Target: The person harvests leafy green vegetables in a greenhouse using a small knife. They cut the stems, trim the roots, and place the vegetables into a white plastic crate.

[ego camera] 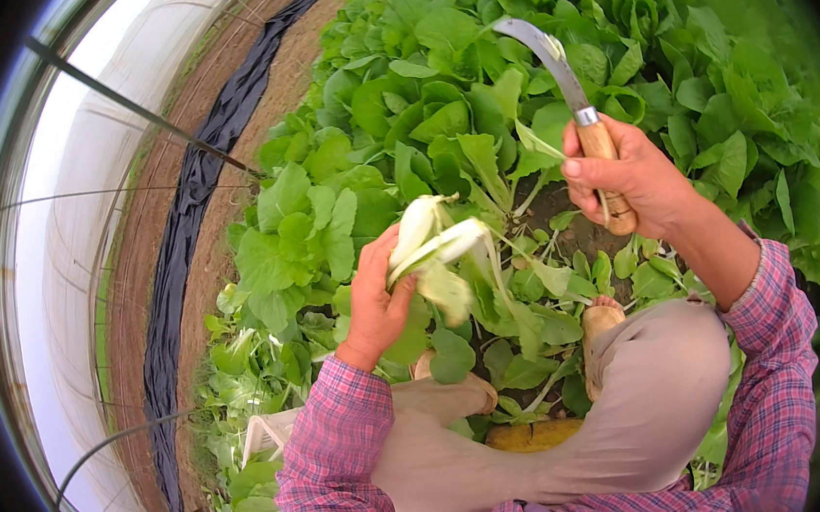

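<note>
My left hand (376, 306) grips a cut leafy green plant (419, 237) by its pale stem bases, which point up and to the right. Some of its stalks and a wilted, yellowish leaf (446, 293) hang down beside the fingers. In my right hand (633, 174) is a small sickle (560, 71) with a curved metal blade and a wooden handle. Its blade points up and left, away from my body, with a pale plant scrap stuck on it. A thin leaf stalk (537, 142) is pinched under my right thumb against the handle.
Dense leafy greens (455, 98) grow ahead and to the right. Loose leaves (530, 373) litter the soil between my shoes (600, 334). A white plastic crate (268, 433) stands at my left. Beyond lie black plastic sheeting (211, 120) and the greenhouse's metal hoops (134, 112).
</note>
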Demonstrator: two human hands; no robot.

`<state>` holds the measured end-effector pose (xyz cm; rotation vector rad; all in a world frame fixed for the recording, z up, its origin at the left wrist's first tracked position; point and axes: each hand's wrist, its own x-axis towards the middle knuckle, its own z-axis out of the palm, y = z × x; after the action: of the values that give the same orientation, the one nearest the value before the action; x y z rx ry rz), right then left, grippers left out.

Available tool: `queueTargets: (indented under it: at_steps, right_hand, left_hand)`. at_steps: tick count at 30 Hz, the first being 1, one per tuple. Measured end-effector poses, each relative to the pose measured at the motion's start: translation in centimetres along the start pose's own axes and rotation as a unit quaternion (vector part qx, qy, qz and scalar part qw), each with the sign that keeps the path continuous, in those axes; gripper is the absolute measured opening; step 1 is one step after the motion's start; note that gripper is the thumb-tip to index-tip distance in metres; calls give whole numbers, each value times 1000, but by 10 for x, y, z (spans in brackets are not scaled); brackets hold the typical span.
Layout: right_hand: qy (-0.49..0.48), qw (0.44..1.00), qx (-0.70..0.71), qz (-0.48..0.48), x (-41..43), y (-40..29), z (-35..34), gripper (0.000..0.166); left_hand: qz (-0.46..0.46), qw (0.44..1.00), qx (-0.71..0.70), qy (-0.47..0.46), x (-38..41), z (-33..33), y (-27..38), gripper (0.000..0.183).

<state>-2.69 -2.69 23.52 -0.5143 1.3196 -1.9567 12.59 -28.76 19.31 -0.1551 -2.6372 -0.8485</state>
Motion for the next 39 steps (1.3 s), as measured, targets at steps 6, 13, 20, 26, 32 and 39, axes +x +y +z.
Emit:
queueTargets:
  at_steps: [6,13,20,26,32,39]
  right_hand:
    - [-23,887,-459,-36,-7,-16,35,30]
    - [-44,917,-370,-140,2,3,115,36]
    - [-50,957,-280,-52,17,30,122,24]
    - [65,853,-481,-192,26,16,80,10]
    - [-32,882,-439,-169,26,23,68,41]
    - [42,981,-179,-64,28,21,69,20]
  left_hand:
    - [-181,904,-388,-20,-19,-30,9,51]
    - [-214,839,-491,-101,-22,-25,18,61]
    - [-193,839,-504,-75,-27,4,6,69]
    - [-224,809,-526,-136,-28,-3,2,54]
    - [-218,792,-532,-204,-27,2,-6,52]
    - [-244,772,-542,-225,-23,16,-9,46]
